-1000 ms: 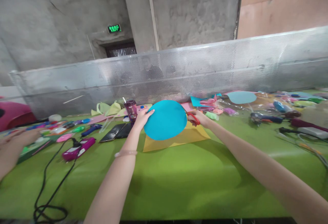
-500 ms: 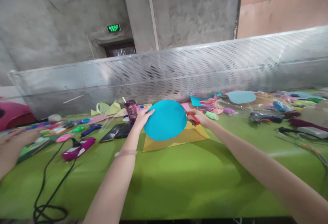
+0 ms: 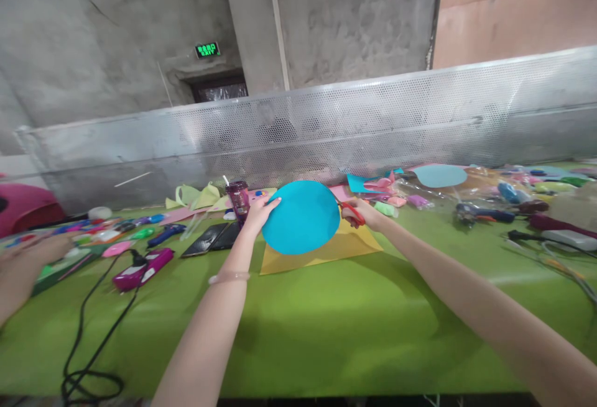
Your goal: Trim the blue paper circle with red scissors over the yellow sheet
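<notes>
My left hand (image 3: 259,211) grips the left edge of a round blue paper disc (image 3: 301,217) and holds it up above a yellow paper sheet (image 3: 326,248) that lies on the green table (image 3: 326,320). My right hand (image 3: 364,213) is closed on red-handled scissors (image 3: 351,212) whose blades meet the disc's right edge. A pale bracelet sits on my left wrist.
A purple tumbler (image 3: 239,201) and two dark phones (image 3: 214,238) lie just left of my left hand. A magenta tool (image 3: 142,268) with a black cord lies further left. Another person's hand (image 3: 28,258) rests at the far left. Paper scraps, packets and tools crowd the right, before a perforated metal barrier (image 3: 373,127).
</notes>
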A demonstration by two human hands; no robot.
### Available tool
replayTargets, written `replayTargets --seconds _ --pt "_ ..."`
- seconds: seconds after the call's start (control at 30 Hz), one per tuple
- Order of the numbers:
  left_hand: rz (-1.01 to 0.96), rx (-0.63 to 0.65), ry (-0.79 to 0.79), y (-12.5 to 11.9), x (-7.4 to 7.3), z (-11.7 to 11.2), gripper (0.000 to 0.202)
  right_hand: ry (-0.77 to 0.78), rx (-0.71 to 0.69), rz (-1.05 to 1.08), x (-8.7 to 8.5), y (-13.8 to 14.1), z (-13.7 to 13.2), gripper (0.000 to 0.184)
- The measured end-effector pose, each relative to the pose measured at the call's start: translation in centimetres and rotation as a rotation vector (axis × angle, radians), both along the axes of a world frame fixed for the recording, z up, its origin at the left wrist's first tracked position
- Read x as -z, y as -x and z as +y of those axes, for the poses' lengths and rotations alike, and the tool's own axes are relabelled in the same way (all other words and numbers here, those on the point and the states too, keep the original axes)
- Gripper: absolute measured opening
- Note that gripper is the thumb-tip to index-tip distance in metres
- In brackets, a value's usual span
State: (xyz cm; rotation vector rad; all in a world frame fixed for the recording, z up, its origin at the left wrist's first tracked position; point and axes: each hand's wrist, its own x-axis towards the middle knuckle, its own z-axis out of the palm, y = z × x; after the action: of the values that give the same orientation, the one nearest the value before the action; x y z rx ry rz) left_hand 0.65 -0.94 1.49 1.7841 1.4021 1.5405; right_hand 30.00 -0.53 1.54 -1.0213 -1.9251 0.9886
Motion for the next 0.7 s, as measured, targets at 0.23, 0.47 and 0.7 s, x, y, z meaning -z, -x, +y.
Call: replayTargets --seconds 0.23,0.47,0.7 --pt "0.038 -0.043 -0.009 -0.1 -0.2 -0.4 0.037 0.01 0.017 -0.008 -0.9 0.2 -1.3 0.012" --pt "0.046 -0.053 -0.012 -0.2 -0.3 -0.4 0.037 0.033 0.028 0.012 -1.0 0.3 -1.4 0.011" --pt "0.064 -0.06 -0.027 -0.4 -0.5 -0.7 0.032 0.029 0.016 0.021 -1.1 0.3 -1.6 0.013"
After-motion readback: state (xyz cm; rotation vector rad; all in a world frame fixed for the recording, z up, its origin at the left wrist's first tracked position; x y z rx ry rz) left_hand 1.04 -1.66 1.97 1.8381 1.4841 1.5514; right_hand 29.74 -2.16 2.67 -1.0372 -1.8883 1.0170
